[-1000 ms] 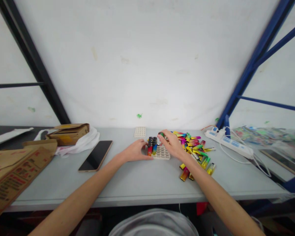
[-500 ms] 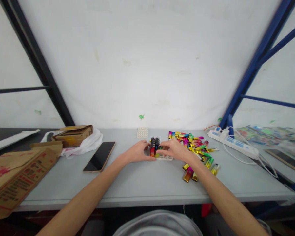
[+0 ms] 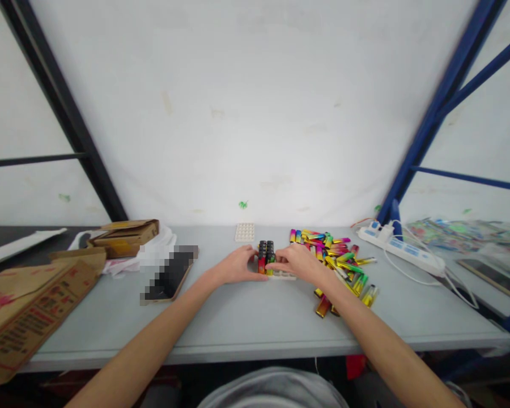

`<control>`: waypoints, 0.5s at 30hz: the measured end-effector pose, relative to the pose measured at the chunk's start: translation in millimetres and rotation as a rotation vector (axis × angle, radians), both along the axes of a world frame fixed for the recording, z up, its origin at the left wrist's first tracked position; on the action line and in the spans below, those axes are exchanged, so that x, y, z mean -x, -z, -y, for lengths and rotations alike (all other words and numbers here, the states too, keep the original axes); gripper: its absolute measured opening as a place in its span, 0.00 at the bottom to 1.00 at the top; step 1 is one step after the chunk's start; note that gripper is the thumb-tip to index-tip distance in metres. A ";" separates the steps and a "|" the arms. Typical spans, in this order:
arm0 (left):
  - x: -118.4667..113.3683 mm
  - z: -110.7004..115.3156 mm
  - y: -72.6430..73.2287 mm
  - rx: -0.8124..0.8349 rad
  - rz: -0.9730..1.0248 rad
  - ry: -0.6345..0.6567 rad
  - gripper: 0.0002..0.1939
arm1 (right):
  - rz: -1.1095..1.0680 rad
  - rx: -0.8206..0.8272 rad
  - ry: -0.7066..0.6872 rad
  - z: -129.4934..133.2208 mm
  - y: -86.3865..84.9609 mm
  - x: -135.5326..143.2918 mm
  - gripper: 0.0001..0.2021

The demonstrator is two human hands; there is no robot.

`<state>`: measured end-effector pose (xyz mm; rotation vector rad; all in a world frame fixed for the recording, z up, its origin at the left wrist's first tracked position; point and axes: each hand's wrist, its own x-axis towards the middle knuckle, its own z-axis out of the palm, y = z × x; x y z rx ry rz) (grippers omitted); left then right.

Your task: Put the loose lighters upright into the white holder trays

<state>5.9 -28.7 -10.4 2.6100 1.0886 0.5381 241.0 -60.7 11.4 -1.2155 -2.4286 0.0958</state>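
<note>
Several upright lighters [image 3: 262, 253] with black tops stand in two columns at the left end of a white holed tray [image 3: 286, 277]. My left hand [image 3: 240, 265] curls around their left side, thumb at the front and fingers behind. At the right column, my right hand [image 3: 292, 260] has its thumb and fingers closed at a green lighter [image 3: 271, 268] in the front. Its fingers partly hide that lighter and the tray's holes. A loose heap of shiny multicoloured lighters [image 3: 344, 256] lies just right of my right hand.
Another white holed tray [image 3: 245, 232] lies near the wall. A phone [image 3: 172, 275], partly pixelated, and cardboard boxes [image 3: 130, 238] with a white plastic bag are on the left. On the right lies a white power strip [image 3: 403, 249] with cables.
The green lighter that my right hand held over the tray now stands upright at the front of the right column. My right hand has shifted slightly; my left hand stays around the lighters.
</note>
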 end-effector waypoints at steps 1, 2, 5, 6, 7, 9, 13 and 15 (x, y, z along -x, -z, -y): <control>0.1 -0.1 -0.1 0.000 -0.002 -0.001 0.34 | -0.025 0.003 -0.002 -0.3 -1.7 -1.8 0.26; 0.3 -0.1 -0.2 0.003 -0.003 0.000 0.33 | -0.056 -0.004 0.002 -1.0 -4.0 -4.8 0.26; 0.2 0.2 -1.1 0.013 -0.002 0.001 0.33 | -0.162 -0.101 0.077 -7.4 -10.3 -20.0 0.26; 0.1 0.3 -1.4 0.011 -0.001 0.002 0.32 | -0.192 -0.141 0.109 -11.3 -10.4 -26.3 0.24; -0.1 0.4 -1.7 0.006 -0.003 0.006 0.32 | -0.209 -0.172 0.135 -16.1 -8.9 -32.7 0.21; -0.1 0.2 -2.2 -0.003 -0.007 0.018 0.31 | -0.191 -0.196 0.135 -26.8 -0.9 -43.7 0.15; 3.0 -1.6 -3.6 -0.007 -0.007 0.034 0.31 | -0.041 -0.134 0.028 -45.0 23.9 -52.5 0.13; 6.4 -2.3 -5.4 -0.012 -0.018 0.022 0.31 | 0.014 -0.073 -0.005 -49.4 31.9 -50.3 0.13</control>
